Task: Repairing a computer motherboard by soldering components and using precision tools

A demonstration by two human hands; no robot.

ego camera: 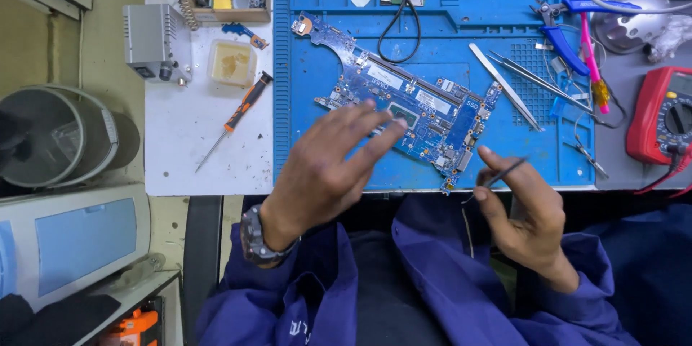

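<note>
**While hovering over the circuit board [425,112], pausing with tweezers [504,171] in hand**

Judged to be mid-way through fine work on the parts. Next calls for steadying first, then bringing the tip down gently on one small part.

Left hand [324,173]: spread wide, holding nothing, fingertips over the near left part of the flat, slantwise circuit board on the blue mat [504,144].

Right hand [522,213]: closed in a pinch on the dark tweezers, just off the near right corner, not touching.
</note>
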